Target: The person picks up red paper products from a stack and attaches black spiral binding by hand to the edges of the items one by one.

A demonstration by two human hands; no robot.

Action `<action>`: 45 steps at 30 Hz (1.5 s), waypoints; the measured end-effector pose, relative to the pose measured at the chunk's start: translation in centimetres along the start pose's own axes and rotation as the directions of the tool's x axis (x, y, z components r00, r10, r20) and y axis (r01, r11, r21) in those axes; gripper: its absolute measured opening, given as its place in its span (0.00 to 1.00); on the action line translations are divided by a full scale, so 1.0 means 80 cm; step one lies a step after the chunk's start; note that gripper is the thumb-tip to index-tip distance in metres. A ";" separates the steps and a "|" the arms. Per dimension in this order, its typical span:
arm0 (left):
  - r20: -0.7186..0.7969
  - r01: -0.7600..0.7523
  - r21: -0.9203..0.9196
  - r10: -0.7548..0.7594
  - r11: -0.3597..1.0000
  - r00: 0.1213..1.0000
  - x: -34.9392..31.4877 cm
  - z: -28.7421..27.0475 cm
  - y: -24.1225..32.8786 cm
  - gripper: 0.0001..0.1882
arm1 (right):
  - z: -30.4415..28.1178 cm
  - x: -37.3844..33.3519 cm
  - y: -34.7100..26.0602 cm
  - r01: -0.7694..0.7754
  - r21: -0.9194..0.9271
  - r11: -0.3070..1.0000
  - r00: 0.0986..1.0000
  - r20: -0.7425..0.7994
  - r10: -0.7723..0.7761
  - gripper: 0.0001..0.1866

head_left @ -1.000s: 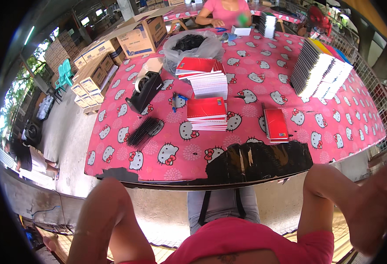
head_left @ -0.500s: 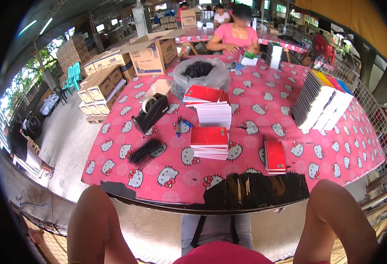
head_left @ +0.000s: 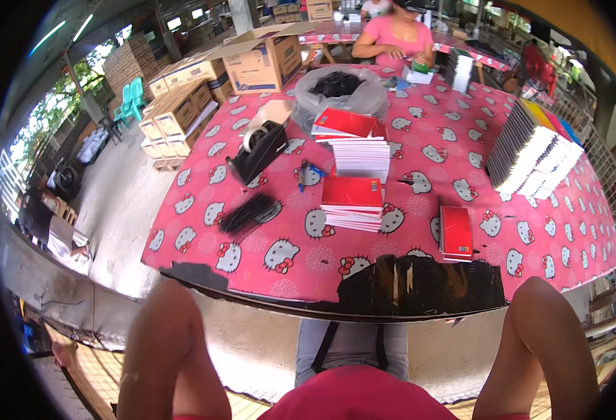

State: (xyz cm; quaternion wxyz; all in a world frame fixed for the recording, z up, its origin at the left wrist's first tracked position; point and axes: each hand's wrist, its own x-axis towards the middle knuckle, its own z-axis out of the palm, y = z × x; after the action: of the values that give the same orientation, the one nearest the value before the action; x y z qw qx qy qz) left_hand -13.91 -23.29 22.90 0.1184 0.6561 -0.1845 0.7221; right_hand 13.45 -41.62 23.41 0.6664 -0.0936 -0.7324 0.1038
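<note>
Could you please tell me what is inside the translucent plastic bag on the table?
Black material shows in the open top of the plastic bag; exactly what it is, I cannot tell. Its cloudy sides and the taller stack of red notebooks in front hide what lies lower.

Daylight from the left, overhead tubes (head_left: 47, 37) lit, glare on floor (head_left: 115, 245), black vignette, bowed table edge (head_left: 392, 315)

The near edge of the pink cat-print tablecloth (head_left: 301, 276) is flanked by the bent left arm (head_left: 157, 343) and right arm (head_left: 556, 336). A short stack of red notebooks (head_left: 352, 192) is set before a taller stack (head_left: 361, 154). Black binding coils (head_left: 247, 214) and a tape dispenser (head_left: 260, 155) are laid leftward; a red notebook (head_left: 456, 233) is placed rightward.
</note>
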 end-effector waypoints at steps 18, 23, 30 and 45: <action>0.667 0.101 0.574 -0.536 0.812 0.518 -0.262 0.129 -0.152 0.23 | -0.018 -0.210 0.111 -0.681 -0.467 0.564 0.694 -0.657 0.294 0.30; 0.710 0.360 0.283 -0.447 0.889 0.545 -0.308 0.128 -0.087 0.16 | -0.010 -0.322 0.174 -0.900 -0.331 0.285 0.426 -0.523 0.738 0.27; 0.362 0.005 0.908 -0.790 0.419 0.496 -0.370 -0.056 -0.209 0.11 | 0.006 -0.310 0.199 -0.877 -0.277 0.393 0.477 -0.604 0.639 0.21; 0.353 0.587 0.547 -0.801 0.596 0.484 -0.301 0.057 -0.072 0.11 | 0.000 -0.309 0.202 -0.940 -0.081 0.330 0.331 -0.435 0.837 0.14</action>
State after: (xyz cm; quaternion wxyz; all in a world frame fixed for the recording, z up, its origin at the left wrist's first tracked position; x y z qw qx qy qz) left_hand -4.77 -18.25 0.00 0.2247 0.8647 0.2093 0.3976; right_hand 15.73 -32.88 -4.74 0.5772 -0.6060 -0.4441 0.3201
